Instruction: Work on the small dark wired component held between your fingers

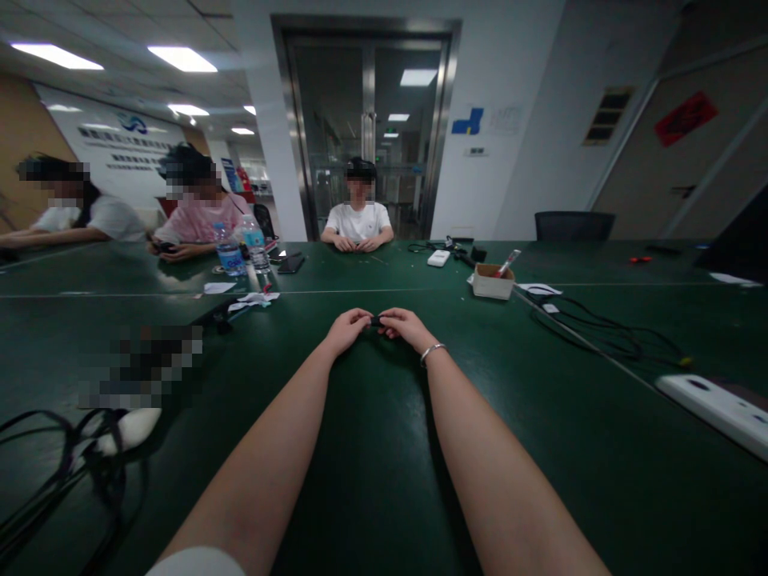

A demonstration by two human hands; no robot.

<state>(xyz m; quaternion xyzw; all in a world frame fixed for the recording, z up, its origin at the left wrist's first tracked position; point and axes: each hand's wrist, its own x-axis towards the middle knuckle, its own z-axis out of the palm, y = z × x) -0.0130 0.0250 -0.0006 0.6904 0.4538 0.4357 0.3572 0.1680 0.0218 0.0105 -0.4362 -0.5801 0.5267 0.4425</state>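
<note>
Both arms stretch forward over a dark green table [384, 448]. My left hand [349, 330] and my right hand [406, 326] meet near the middle of it, a little above or on its surface. Between their fingertips is a small black object [376, 321], pinched from both sides; it is too small to name. Each hand is closed on its own end of it. Fingers cover most of the object. A silver bracelet [433, 352] circles my right wrist.
A small cardboard box [493, 282] with a pen-like item stands ahead right. Two water bottles [230, 252] and a phone [291, 262] are ahead left. Black cables lie at both sides; a white power strip [717, 408] is at right. Several people sit around the table.
</note>
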